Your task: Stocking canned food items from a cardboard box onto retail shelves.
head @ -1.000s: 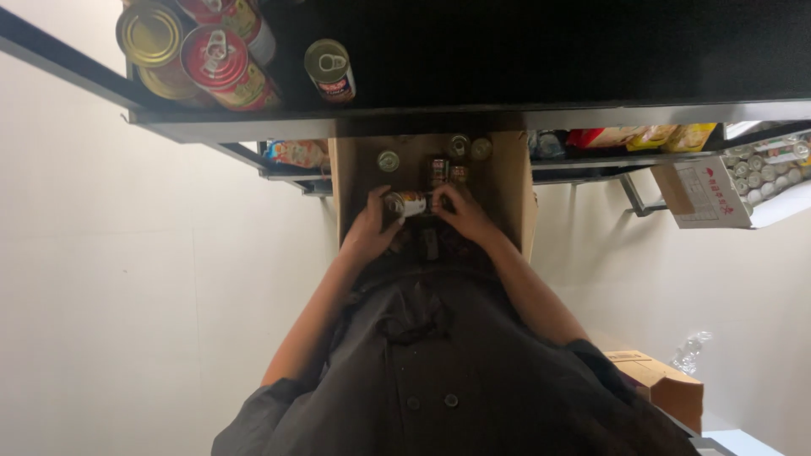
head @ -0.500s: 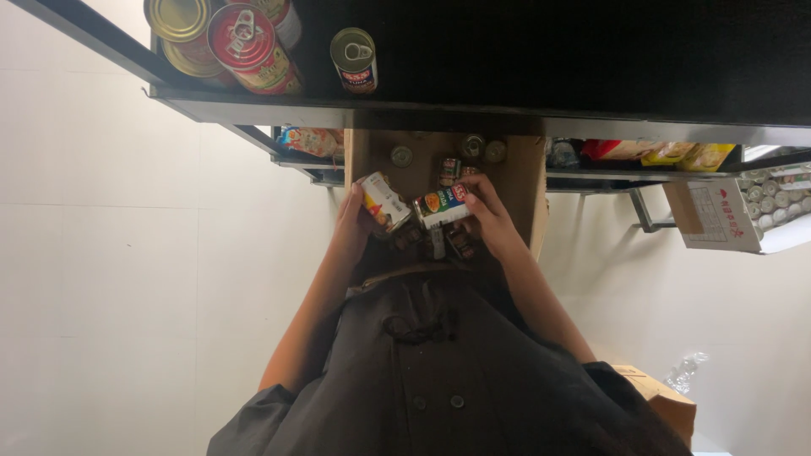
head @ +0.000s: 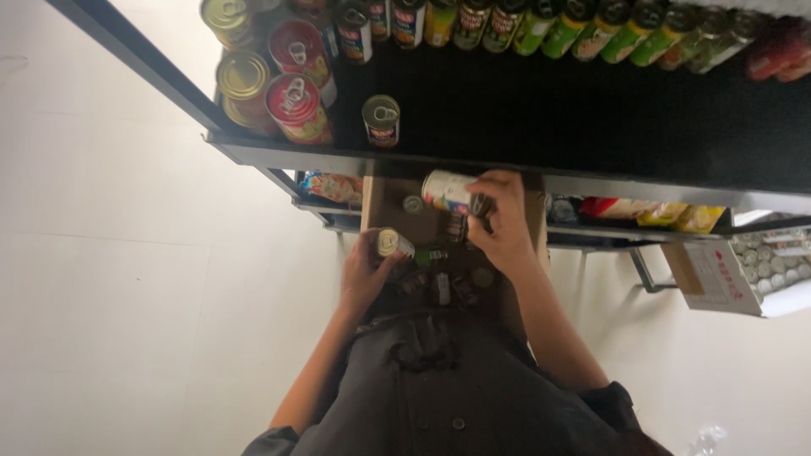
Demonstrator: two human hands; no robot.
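My right hand grips a white-labelled can and holds it up near the front edge of the black shelf. Lower down, my left hand holds a second can above an open cardboard box. Several more small cans lie inside that box, below my hands. On the shelf a single small can stands alone, with red-topped cans to its left.
A row of green and yellow cans lines the back of the shelf. Packaged goods sit on a lower rack at right, beside a carton of small tins. The floor at left is pale tile.
Both hands have lifted cans out of the box. The right hand has risen toward the shelf edge; the left stays lower. The view has tilted up, showing more of the shelf.
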